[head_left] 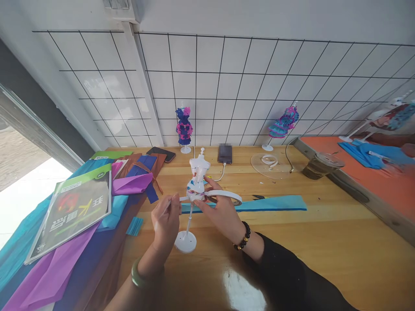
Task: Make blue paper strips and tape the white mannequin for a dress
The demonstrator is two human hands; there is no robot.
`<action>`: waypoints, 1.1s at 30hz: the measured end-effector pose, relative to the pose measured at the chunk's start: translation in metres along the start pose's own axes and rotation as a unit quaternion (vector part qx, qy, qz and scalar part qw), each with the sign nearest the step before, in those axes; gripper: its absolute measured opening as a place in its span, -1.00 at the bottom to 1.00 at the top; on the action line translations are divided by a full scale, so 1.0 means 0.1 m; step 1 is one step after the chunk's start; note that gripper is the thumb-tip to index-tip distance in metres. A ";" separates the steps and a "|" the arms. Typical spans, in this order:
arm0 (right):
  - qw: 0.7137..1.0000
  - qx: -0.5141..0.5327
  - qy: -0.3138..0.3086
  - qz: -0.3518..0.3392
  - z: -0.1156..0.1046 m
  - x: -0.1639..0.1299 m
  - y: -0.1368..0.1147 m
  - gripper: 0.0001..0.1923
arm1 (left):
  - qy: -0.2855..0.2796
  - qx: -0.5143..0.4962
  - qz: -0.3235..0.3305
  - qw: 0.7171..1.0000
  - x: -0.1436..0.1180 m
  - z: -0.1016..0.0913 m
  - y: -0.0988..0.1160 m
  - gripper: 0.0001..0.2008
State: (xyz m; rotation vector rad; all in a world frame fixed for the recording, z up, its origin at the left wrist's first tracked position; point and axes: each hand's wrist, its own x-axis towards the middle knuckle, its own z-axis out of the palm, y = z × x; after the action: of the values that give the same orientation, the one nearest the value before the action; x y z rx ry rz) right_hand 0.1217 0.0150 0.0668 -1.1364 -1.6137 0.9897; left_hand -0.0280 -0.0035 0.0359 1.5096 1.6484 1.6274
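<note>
A small white dress-form mannequin (199, 166) on a thin stand with a round base (186, 242) is in front of me, tilted slightly. Coloured patches mark its waist and hips. My right hand (220, 209) grips the lower torso, thumb in front and fingers partly hidden behind. A roll of white tape (231, 195) rests against that hand, at the mannequin's right side. My left hand (167, 216) is closed in a pinch on the free tape end (183, 198), which stretches to the mannequin's hip. Behind the hands lies a light-blue paper strip (279, 204), with dark scissors (259, 197) partly showing.
Coloured crepe paper (131, 183) and a magazine (76, 207) cover the left side. Two dressed mannequins, one blue-pink (184, 127) and one purple-teal (284, 124), stand by the tiled wall. A phone (164, 154), a cabled device (225, 153) and a lidded cup (319, 166) sit farther back.
</note>
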 end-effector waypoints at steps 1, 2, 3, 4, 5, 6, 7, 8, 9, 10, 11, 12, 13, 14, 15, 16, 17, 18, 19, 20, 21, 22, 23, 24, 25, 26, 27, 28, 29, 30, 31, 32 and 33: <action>1.000 -0.007 0.006 0.003 0.00 0.01 0.00 -0.48 | 0.003 0.016 0.018 1.000 -0.01 0.00 -0.02 -0.69; 1.000 -0.014 0.012 0.005 0.00 0.01 0.00 -0.47 | 0.006 0.030 0.042 0.999 -0.02 -0.01 -0.03 -0.69; 1.000 -0.018 0.016 0.006 0.00 0.02 0.00 -0.46 | 0.010 0.043 0.072 0.996 -0.04 -0.01 -0.04 -0.69; 1.000 -0.020 0.018 0.007 0.00 0.03 0.01 -0.45 | 0.013 0.054 0.105 0.993 -0.05 -0.02 -0.04 -0.70; 1.000 -0.021 0.019 0.008 0.00 0.03 0.01 -0.45 | 0.013 0.063 0.139 0.988 -0.06 -0.03 -0.04 -0.72; 1.000 -0.021 0.018 0.008 0.01 0.03 0.01 -0.44 | 0.012 0.069 0.170 0.983 -0.08 -0.03 -0.03 -0.74; 1.000 -0.020 0.015 0.008 0.01 0.04 0.01 -0.44 | 0.009 0.073 0.198 0.977 -0.09 -0.03 -0.03 -0.76; 1.000 -0.020 0.012 0.007 0.01 0.04 0.01 -0.43 | 0.003 0.074 0.222 0.972 -0.11 -0.03 -0.02 -0.77; 1.000 -0.019 0.009 0.005 0.01 0.04 0.02 -0.43 | -0.005 0.073 0.247 0.966 -0.11 -0.03 -0.01 -0.78; 1.000 -0.019 0.007 0.003 0.01 0.04 0.03 -0.42 | -0.018 0.069 0.274 0.959 -0.12 -0.02 -0.01 -0.80; 1.000 -0.017 0.006 0.000 0.00 0.04 0.04 -0.41 | -0.035 0.066 0.305 0.949 -0.12 -0.01 -0.01 -0.84; 1.000 -0.012 0.004 -0.004 0.00 0.05 0.05 -0.41 | -0.054 0.065 0.340 0.937 -0.11 0.01 -0.01 -0.89; 1.000 0.001 0.001 -0.006 0.00 0.06 0.06 -0.40 | -0.074 0.071 0.373 0.922 -0.11 0.02 0.00 -0.94; 1.000 0.020 -0.004 -0.006 -0.01 0.07 0.07 -0.39 | -0.094 0.083 0.400 0.908 -0.10 0.04 0.00 -0.91; 0.999 0.040 -0.007 -0.004 -0.01 0.08 0.08 -0.38 | -0.109 0.100 0.417 0.897 -0.09 0.05 0.00 -0.87; 0.998 0.059 -0.006 -0.002 -0.02 0.10 0.09 -0.37 | -0.117 0.114 0.425 0.890 -0.08 0.06 0.00 -0.85; 0.997 0.072 -0.002 0.000 -0.02 0.11 0.10 -0.35 | -0.118 0.125 0.423 0.890 -0.07 0.06 0.00 -0.85; 0.997 0.080 0.002 0.002 -0.03 0.12 0.11 -0.34 | -0.113 0.129 0.413 0.894 -0.06 0.06 0.00 -0.85; 0.996 0.084 0.006 0.002 -0.03 0.12 0.11 -0.34 | -0.101 0.128 0.396 0.903 -0.04 0.06 0.00 -0.86; 0.996 0.089 0.007 0.000 -0.04 0.13 0.11 -0.33 | -0.083 0.124 0.377 0.914 -0.02 0.05 -0.01 -0.86; 0.995 0.098 0.003 -0.002 -0.04 0.13 0.10 -0.33 | -0.066 0.119 0.356 0.925 -0.01 0.04 -0.02 -0.86; 0.994 0.110 -0.002 -0.004 -0.04 0.13 0.09 -0.34 | -0.054 0.114 0.333 0.934 0.01 0.04 -0.03 -0.87; 0.992 0.122 -0.007 -0.004 -0.05 0.12 0.09 -0.34 | -0.044 0.105 0.307 0.945 0.03 0.04 -0.04 -0.88; 0.991 0.131 -0.011 -0.004 -0.05 0.11 0.08 -0.34 | -0.036 0.091 0.273 0.957 0.05 0.04 -0.05 -0.89; 0.990 0.137 -0.015 -0.005 -0.04 0.11 0.08 -0.33 | -0.032 0.067 0.227 0.971 0.06 0.05 -0.06 -0.92; 0.990 0.140 -0.019 -0.005 -0.04 0.10 0.08 -0.33 | -0.033 0.027 0.169 0.985 0.06 0.06 -0.07 -0.97; 0.990 0.140 -0.023 -0.007 -0.03 0.09 0.08 -0.33 | -0.044 -0.028 0.105 0.993 0.06 0.07 -0.07 -0.95; 0.990 0.141 -0.027 -0.010 -0.03 0.08 0.07 -0.32 | -0.064 -0.094 0.042 0.993 0.06 0.07 -0.06 -0.86; 0.989 0.143 -0.031 -0.013 -0.02 0.07 0.07 -0.32 | -0.091 -0.162 -0.010 0.983 0.05 0.08 -0.05 -0.78; 0.988 0.148 -0.037 -0.015 -0.01 0.06 0.07 -0.32 | -0.121 -0.224 -0.047 0.966 0.04 0.08 -0.03 -0.71; 0.987 0.152 -0.043 -0.015 -0.01 0.06 0.07 -0.33 | -0.148 -0.274 -0.070 0.948 0.03 0.08 -0.01 -0.66; 0.987 0.153 -0.049 -0.013 -0.01 0.06 0.06 -0.34 | -0.170 -0.309 -0.083 0.932 0.02 0.08 0.01 -0.64; 0.987 0.151 -0.052 -0.010 0.00 0.05 0.05 -0.35 | -0.185 -0.332 -0.090 0.921 0.01 0.07 0.02 -0.62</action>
State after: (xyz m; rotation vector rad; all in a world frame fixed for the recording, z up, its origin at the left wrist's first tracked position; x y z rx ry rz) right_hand 0.1226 0.0216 0.0631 -0.8730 -1.4909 1.2494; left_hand -0.0214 0.0003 0.0365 1.1702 0.8683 1.4696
